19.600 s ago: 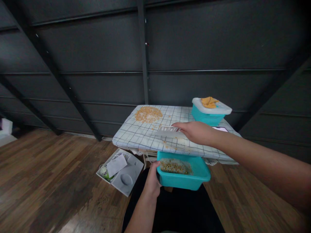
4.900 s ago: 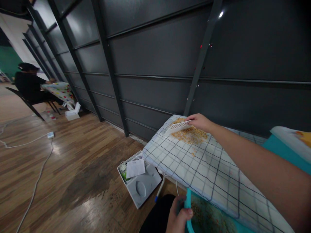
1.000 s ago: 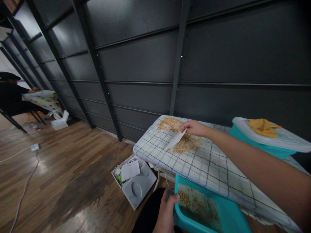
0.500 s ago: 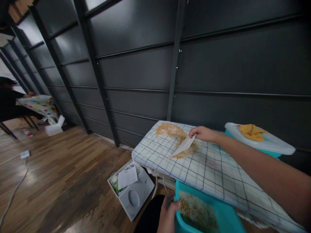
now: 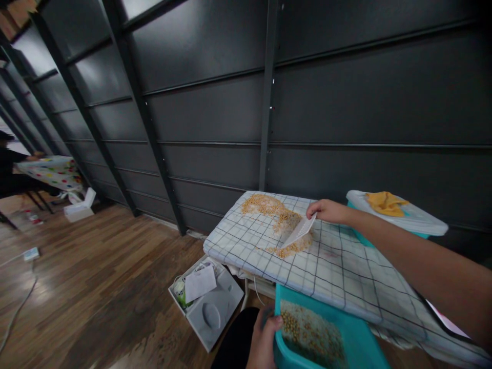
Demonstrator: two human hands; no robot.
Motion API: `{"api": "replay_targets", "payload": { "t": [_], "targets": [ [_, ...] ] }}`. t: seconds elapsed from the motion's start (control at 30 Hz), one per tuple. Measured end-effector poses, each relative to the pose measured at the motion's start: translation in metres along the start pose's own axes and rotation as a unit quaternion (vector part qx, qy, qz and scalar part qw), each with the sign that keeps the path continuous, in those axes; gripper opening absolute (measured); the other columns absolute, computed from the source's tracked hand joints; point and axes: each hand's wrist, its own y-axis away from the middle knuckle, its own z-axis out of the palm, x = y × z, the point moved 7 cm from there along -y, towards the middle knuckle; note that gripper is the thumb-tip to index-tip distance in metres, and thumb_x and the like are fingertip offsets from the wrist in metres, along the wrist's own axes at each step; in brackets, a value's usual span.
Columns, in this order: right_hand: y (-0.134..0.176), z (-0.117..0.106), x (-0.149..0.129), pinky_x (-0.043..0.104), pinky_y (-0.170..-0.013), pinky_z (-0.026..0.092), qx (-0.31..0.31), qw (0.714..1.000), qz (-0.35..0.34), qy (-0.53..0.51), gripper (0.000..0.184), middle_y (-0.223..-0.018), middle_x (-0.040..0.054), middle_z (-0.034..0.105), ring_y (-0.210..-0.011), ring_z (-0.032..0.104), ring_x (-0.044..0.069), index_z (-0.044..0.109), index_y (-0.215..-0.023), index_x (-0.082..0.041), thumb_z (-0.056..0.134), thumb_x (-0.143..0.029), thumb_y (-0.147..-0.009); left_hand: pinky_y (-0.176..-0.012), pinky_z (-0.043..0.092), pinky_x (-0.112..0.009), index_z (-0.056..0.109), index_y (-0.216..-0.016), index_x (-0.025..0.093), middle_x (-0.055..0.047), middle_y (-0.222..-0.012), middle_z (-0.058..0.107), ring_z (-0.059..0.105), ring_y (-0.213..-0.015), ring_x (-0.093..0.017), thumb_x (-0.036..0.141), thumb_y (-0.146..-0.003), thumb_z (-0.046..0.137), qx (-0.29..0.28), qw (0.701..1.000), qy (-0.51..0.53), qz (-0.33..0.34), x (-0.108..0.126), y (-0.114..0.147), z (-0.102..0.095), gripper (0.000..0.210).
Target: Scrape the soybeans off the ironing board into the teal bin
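Observation:
My right hand (image 5: pixel 322 210) reaches over the table and pinches the upper end of a flat white scraper (image 5: pixel 299 231). The scraper leans at a slant, its lower edge down among yellow beans (image 5: pixel 288 221) mixed with finer pale grains on the checked cloth. A second part of the beans (image 5: pixel 261 204) spreads toward the table's far left corner. At the near edge, my left hand (image 5: pixel 265 335) grips the left rim of a teal bin (image 5: pixel 361 333), thumb over the top. Inside the bin lie beans and pale grains (image 5: pixel 311 328).
The table (image 5: pixel 230 241) has a checked cloth. At its back right stands a lidded teal box (image 5: pixel 418 224) with a yellow cloth (image 5: pixel 386 203) on top. A white box (image 5: pixel 215 302) with cables is on the floor at left. A dark ribbed wall (image 5: pixel 207 113) rises behind.
My right hand has drawn the scraper a little to the right through the beans. My left hand stays on the bin's rim. The whole view has shifted slightly.

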Motion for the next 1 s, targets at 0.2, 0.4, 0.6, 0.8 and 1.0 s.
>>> {"api": "replay_targets", "payload": {
  "t": [0.2,0.4,0.6,0.8,1.0],
  "targets": [
    [0.023,-0.008,0.007,0.034,-0.082,0.052,0.031,0.999,0.036,0.005,0.017,-0.081,0.0040,0.075,-0.083,0.069,0.023,0.072,-0.072,-0.022,0.057,-0.028,-0.066,-0.092,0.047,-0.042,0.068,-0.100,0.015,-0.010,-0.090,0.074,0.066,-0.102,-0.036,0.045,-0.051,0.081,-0.001,1.000,-0.010,-0.017,-0.002,-0.005,-0.005,0.059],
    [0.061,-0.020,-0.035,0.038,-0.087,0.052,0.144,0.985,0.062,0.077,0.028,-0.099,0.0092,0.075,-0.094,0.068,0.027,0.075,-0.093,-0.021,0.052,-0.031,-0.081,-0.089,0.049,-0.039,0.064,-0.112,0.016,-0.009,-0.103,0.073,0.063,-0.109,-0.033,0.046,-0.066,0.074,-0.010,0.999,-0.040,-0.022,0.009,0.013,0.004,0.055],
    [0.103,-0.011,-0.073,0.041,-0.085,0.051,0.220,0.959,0.115,0.139,0.039,-0.112,0.0098,0.073,-0.095,0.067,0.031,0.069,-0.120,-0.022,0.048,-0.035,-0.089,-0.087,0.050,-0.038,0.063,-0.113,0.017,-0.008,-0.104,0.073,0.064,-0.107,-0.030,0.045,-0.072,0.071,-0.017,0.998,-0.054,-0.032,0.014,0.015,-0.001,0.051],
    [0.120,0.009,-0.066,0.041,-0.087,0.050,0.264,0.942,0.156,0.139,0.043,-0.114,0.0118,0.072,-0.099,0.067,0.031,0.064,-0.126,-0.020,0.043,-0.034,-0.092,-0.086,0.050,-0.035,0.063,-0.116,0.014,-0.008,-0.101,0.074,0.065,-0.103,-0.029,0.043,-0.072,0.070,-0.006,0.997,-0.071,-0.027,0.015,0.005,-0.009,0.053],
    [0.122,0.029,-0.060,0.041,-0.092,0.050,0.249,0.954,0.132,0.101,0.040,-0.118,0.0105,0.071,-0.106,0.065,0.031,0.065,-0.122,-0.020,0.042,-0.033,-0.092,-0.075,0.050,-0.031,0.063,-0.120,0.017,-0.006,-0.100,0.074,0.068,-0.092,-0.026,0.049,-0.077,0.066,0.003,0.993,-0.109,-0.032,0.016,-0.001,-0.017,0.053]
  ]
}}
